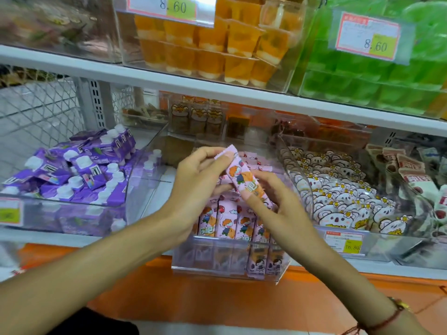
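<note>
Left of the clear bin (pixel 229 259), a heap of purple pouches (pixel 79 170) with white caps fills the neighbouring tray. The bin itself holds rows of upright packets (pixel 227 226) printed with a cartoon child.

Above the bin's left part, the left hand (pixel 193 175) has its thumb and fingers (pixel 205 151) curled in a pinch on the upper end of one pink packet (pixel 243 181). That packet is held up over the bin, tilted, with its top end up to the left, its lower end down to the right and its print facing the camera.

Above the bin's right part, the right hand (pixel 278 201) grips the lower end, its forefinger lying across the wrapper and its other fingers curled beneath. A red cord bracelet (pixel 384 321) circles that wrist.

Right of the bin lie white bear-faced packets (pixel 338 197), with a yellow price tag (pixel 344 241) in front of them.
</note>
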The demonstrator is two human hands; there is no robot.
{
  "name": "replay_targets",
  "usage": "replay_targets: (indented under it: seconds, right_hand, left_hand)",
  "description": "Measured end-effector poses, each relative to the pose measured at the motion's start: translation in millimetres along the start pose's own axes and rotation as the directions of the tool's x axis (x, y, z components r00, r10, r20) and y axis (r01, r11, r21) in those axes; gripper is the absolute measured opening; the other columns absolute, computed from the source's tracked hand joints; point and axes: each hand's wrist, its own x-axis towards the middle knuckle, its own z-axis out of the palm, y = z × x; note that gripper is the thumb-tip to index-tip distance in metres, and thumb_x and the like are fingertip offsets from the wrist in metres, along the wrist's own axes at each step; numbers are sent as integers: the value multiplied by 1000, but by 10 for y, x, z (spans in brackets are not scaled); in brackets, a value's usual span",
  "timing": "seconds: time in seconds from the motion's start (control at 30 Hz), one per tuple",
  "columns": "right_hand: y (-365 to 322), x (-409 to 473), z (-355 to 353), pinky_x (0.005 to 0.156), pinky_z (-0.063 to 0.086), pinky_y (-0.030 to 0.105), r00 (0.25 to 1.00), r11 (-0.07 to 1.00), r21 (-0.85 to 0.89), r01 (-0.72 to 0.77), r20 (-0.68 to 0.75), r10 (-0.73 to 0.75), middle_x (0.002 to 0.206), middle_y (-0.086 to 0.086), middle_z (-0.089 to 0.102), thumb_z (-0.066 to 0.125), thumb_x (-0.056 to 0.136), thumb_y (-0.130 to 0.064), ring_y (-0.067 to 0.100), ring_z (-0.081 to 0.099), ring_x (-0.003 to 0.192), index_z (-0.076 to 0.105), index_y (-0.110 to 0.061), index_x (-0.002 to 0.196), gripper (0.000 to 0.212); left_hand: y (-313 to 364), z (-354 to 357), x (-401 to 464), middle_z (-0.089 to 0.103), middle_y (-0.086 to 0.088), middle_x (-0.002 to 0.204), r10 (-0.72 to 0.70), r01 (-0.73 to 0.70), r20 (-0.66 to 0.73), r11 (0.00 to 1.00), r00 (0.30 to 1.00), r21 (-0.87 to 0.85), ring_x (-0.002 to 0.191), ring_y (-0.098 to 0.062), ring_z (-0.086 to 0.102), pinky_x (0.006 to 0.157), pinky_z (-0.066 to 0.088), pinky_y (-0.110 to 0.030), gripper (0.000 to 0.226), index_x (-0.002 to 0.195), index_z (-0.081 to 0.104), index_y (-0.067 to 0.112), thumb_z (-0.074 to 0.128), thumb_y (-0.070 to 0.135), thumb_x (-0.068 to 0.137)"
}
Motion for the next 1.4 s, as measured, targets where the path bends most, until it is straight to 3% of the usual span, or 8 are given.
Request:
replay_targets:
  seconds: [0.2,0.37,0.7,1.0,1.1,1.2,1.3,1.4]
  right_hand:
    - [36,90,-11,72,41,18,949,887,365,-282,-26,313,83,-10,68,64,89,-27,-3,61,69,53,-12,125,41]
    - [30,89,12,69,52,19,938,824,490,-285,-34,344,100,0,73,65,88,-24,5,68,80,50,-8,129,47]
    - [5,105,-58,99,48,32,973,835,508,-212,26,231,119,-3,68,44,101,-23,12,62,114,55,-20,131,32]
    - [-17,61,24,76,56,26,952,942,330,-65,-262,157,108,9,66,70,77,-32,13,68,88,58,-16,108,37]
    - [-37,49,-23,69,53,16,963,953,303,-25,-247,104,98,-2,67,68,76,-36,5,67,79,59,-18,103,34]
    - [-8,66,-98,68,52,16,969,954,295,-57,-213,124,86,-8,68,63,87,-32,2,65,72,64,-18,99,18]
    - [17,65,-111,63,53,18,971,944,301,-133,-152,186,90,11,69,61,90,-33,10,64,70,65,-15,99,20]
    - [20,69,-96,69,55,24,967,938,299,-174,-127,220,100,21,67,60,89,-37,18,63,75,63,-13,102,27]
  left_hand:
    - [-187,-7,-37,63,17,111,102,-109,48,978,994,180,101,-3,64,76,54,-22,17,107,60,29,58,20,93]
    - [-285,-1,-101,59,23,102,134,-196,192,915,972,352,90,6,60,69,51,-15,33,104,53,40,70,22,82]
    - [-231,-8,-40,58,27,111,223,-315,267,868,938,384,103,6,58,79,46,-7,24,105,46,39,57,21,95]
    - [-228,-10,-58,51,16,123,373,-476,296,663,879,578,111,5,46,87,35,-3,43,126,52,31,67,30,86]
    - [-165,6,-46,61,13,115,278,-375,272,817,921,437,101,2,59,79,47,-10,37,122,57,29,67,25,87]
    - [-84,1,-28,72,15,97,-56,3,241,976,969,217,84,5,67,63,50,-8,23,106,66,34,68,35,84]
    - [-58,-16,-22,74,14,88,-284,246,292,956,913,162,72,5,68,57,50,-10,29,104,72,25,66,44,83]
    - [-45,-7,-36,72,14,71,-320,293,321,947,891,130,59,5,65,55,50,-10,25,101,72,20,64,38,87]
